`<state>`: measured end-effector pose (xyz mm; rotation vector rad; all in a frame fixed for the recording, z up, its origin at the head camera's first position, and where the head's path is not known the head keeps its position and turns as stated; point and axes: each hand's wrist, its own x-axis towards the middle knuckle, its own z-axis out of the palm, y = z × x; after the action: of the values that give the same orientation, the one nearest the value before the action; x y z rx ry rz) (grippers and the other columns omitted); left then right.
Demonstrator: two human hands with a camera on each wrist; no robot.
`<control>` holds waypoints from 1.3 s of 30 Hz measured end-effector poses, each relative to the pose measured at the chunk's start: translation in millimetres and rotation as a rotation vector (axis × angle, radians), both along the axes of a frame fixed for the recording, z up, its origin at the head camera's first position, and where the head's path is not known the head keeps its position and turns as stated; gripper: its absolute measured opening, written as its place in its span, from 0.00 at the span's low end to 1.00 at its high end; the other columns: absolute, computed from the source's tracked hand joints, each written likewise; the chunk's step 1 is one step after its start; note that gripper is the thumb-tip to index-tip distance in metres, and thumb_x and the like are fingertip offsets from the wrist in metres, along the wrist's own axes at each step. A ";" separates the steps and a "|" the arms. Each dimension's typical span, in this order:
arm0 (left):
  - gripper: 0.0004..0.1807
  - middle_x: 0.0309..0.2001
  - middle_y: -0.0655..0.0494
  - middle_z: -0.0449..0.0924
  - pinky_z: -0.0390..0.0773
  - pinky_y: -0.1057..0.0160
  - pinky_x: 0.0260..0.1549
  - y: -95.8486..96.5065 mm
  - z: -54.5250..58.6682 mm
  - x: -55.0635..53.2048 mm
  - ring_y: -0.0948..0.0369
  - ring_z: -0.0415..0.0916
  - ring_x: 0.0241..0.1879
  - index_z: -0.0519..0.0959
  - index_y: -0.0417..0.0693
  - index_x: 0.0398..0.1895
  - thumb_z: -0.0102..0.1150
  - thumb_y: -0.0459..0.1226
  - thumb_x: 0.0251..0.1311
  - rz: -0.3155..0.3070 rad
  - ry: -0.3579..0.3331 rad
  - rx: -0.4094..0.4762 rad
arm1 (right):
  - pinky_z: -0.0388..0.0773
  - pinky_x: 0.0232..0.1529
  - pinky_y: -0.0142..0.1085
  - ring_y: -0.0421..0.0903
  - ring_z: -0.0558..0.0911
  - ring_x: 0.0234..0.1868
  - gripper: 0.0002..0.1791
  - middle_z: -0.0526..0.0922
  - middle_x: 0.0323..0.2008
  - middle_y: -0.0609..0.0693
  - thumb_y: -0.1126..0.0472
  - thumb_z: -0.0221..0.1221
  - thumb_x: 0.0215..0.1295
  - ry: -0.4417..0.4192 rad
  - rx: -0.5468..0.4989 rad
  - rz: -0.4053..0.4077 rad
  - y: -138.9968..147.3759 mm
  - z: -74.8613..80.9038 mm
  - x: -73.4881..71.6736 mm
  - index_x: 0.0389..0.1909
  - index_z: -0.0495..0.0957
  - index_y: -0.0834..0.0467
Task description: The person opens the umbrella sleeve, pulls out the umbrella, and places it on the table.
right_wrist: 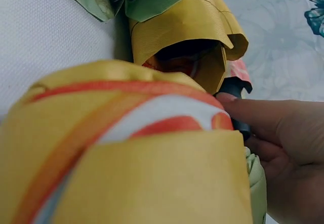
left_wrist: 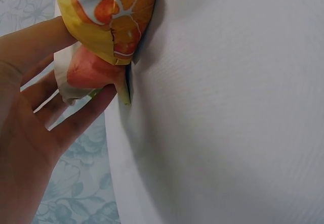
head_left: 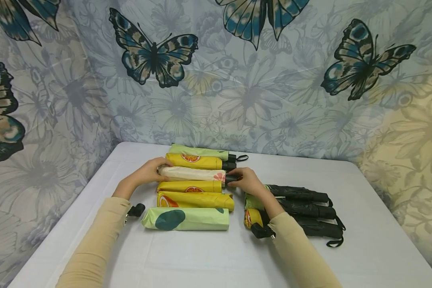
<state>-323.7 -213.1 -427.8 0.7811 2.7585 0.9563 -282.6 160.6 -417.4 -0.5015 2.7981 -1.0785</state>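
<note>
A white folding umbrella (head_left: 191,173) with a pink flower print lies across the middle of a row of sleeved umbrellas. At its left end my left hand (head_left: 153,170) holds the tip between thumb and fingers, seen close up in the left wrist view. My right hand (head_left: 250,183) pinches the umbrella's black handle (right_wrist: 234,86) at the other end. Directly behind is a yellow umbrella (head_left: 201,161) with an orange-slice print; in front lie another yellow one (head_left: 209,186) and a third yellow one (head_left: 209,200).
Nearest the front edge is a light green umbrella (head_left: 209,219); a pale green one (head_left: 201,151) lies at the back by the patterned cloth wall. To the right, under my right forearm, sit several umbrellas with black canopies (head_left: 318,228) and loops. The white table (head_left: 187,260) carries everything.
</note>
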 end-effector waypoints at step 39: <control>0.28 0.61 0.42 0.74 0.73 0.41 0.61 -7.4 -3.8 5.9 0.45 0.70 0.62 0.75 0.44 0.61 0.69 0.34 0.56 0.016 -0.052 0.022 | 0.80 0.53 0.46 0.54 0.80 0.53 0.23 0.80 0.56 0.61 0.53 0.59 0.69 -0.123 -0.165 -0.120 29.0 13.5 12.8 0.60 0.76 0.61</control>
<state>-317.8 -220.4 -431.6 0.7284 2.7188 0.9966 -269.7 189.6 -403.9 -0.2738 2.6757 -1.3240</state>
